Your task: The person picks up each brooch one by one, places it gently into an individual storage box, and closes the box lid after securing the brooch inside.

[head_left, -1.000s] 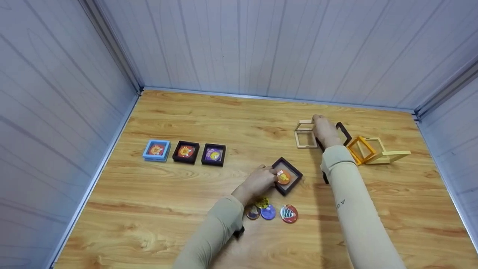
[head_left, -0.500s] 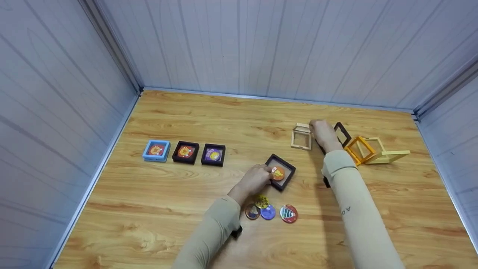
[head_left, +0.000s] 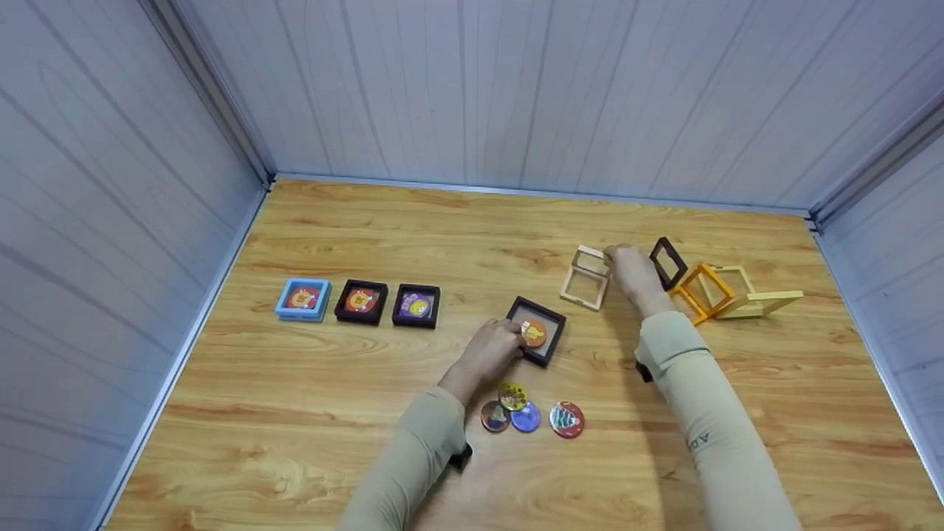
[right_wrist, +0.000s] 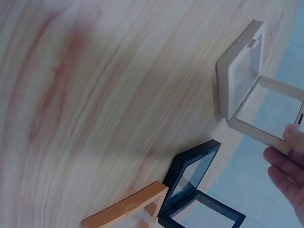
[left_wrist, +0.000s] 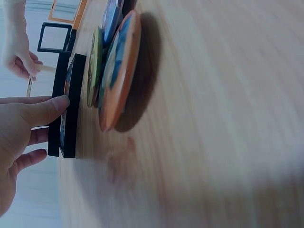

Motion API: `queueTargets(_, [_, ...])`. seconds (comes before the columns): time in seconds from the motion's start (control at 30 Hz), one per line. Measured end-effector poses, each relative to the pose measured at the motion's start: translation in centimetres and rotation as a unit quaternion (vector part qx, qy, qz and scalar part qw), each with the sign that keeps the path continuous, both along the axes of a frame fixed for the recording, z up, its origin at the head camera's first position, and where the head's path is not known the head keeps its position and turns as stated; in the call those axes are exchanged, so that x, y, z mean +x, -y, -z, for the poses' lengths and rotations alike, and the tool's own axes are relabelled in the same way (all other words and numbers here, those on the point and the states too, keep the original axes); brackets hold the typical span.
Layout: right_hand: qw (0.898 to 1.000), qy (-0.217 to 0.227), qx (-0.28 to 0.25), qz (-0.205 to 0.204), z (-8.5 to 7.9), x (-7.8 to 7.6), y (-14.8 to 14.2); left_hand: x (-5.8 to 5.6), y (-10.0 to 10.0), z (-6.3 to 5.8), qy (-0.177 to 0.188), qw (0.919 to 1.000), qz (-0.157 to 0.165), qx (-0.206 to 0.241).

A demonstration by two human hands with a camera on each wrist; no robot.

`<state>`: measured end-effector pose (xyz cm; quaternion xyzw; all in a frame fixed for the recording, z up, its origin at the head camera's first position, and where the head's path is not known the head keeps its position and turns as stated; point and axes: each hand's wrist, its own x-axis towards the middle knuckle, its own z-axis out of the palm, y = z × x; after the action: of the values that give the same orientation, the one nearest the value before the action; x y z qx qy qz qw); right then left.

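In the head view my left hand (head_left: 488,351) pinches the near-left edge of a black display frame (head_left: 543,308) with a round orange badge (head_left: 534,332) inside. The left wrist view shows the thumb (left_wrist: 59,103) on the frame's side and the fingers behind. My right hand (head_left: 636,276) pinches the raised lid of a beige display frame (right_wrist: 225,83); its base rests on the table. Just in front of the left hand lie round badges: yellow (head_left: 512,396), brown (head_left: 495,417), blue (head_left: 525,418) and a red one with a tree (head_left: 567,420).
To the left stand closed frames with badges inside: one blue (head_left: 303,315) and two black (head_left: 361,319). Unfolded frames stand on the right: black (head_left: 656,256), orange (head_left: 726,304) and pale yellow (head_left: 776,298). White panel walls (head_left: 413,88) enclose the wooden table.
My left hand has slid the black frame with its orange badge leftward. My right hand has drawn the beige frame left and slightly nearer, away from the unfolded black one, and turned it a little.
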<state>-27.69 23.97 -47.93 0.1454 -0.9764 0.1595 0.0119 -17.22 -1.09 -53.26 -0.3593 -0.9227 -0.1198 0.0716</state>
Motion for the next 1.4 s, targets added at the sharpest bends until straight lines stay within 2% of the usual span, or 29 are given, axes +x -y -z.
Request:
queueTargets(0.3, [1.0, -0.018, -0.021, 0.013, 0.3, 1.8, 0.0, -0.1, 1.1, 0.2, -0.013, 0.9995, -0.021, 0.019])
queueTargets(0.6, [0.996, -0.086, -0.011, -0.011, 0.8, 3.6, 0.0, -0.2, 2.0, 0.5, 0.008, 0.9979, -0.049, 0.042])
queueTargets(0.63, [0.996, -0.086, -0.017, -0.012, 0.8, 3.8, 0.0, -0.2, 2.0, 0.5, 0.009, 0.9975, -0.052, 0.046])
queueTargets(0.77, [0.997, -0.024, -0.076, 0.012, 0.8, 4.7, 0.0, -0.2, 2.3, 0.5, 0.01, 0.9967, -0.062, 0.051])
queueTargets(0.87, [0.996, -0.002, -0.082, 0.021, 0.7, 5.4, 0.1, -0.2, 2.6, 0.6, 0.014, 0.9961, -0.068, 0.055])
queueTargets(1.0, [0.998, -0.04, -0.047, -0.002, 0.8, 6.3, 0.2, -0.4, 3.0, 0.7, 0.015, 0.9953, -0.076, 0.058])
queueTargets(1.17, [0.997, -0.069, -0.041, -0.013, 0.9, 7.2, 0.4, -0.5, 3.6, 0.8, 0.012, 0.9939, -0.087, 0.066])
queueTargets(1.4, [0.996, -0.079, -0.047, -0.012, 1.0, 8.5, 1.0, -0.4, 4.2, 0.8, 0.014, 0.9925, -0.093, 0.078])
